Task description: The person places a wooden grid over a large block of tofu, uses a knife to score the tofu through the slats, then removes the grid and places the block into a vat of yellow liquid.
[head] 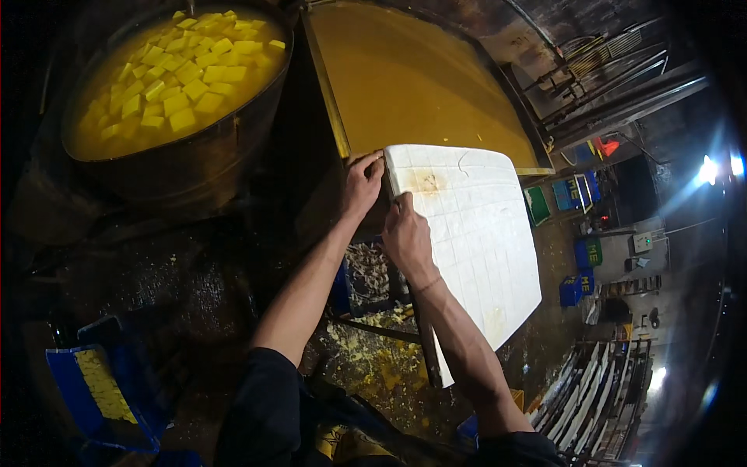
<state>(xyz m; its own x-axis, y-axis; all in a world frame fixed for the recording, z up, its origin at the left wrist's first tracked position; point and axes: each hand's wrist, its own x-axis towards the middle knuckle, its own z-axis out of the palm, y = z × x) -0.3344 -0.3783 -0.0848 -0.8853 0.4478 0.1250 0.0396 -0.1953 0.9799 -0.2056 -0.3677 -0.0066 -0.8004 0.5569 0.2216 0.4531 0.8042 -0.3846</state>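
A large white slab [473, 233], scored with a grid of lines and stained brownish near one corner, lies in front of me beside a rectangular vat of amber liquid [414, 87]. My left hand [365, 181] grips at the slab's near left corner, by the vat's edge. Just below it, my right hand [408, 233] is closed on the slab's left edge; what its fingers hold there is partly hidden. A dark strip runs beneath the slab under my right forearm. To the left, a big round vat [204, 140] holds yellow blocks [175, 105] in yellow liquid.
A blue crate [70, 385] with yellow blocks stands at lower left. Another blue crate [344, 286] with pale scraps sits below my hands. The floor [385, 362] is wet and strewn with yellow crumbs. Racks of white sheets [583, 397] and several more crates are at the right.
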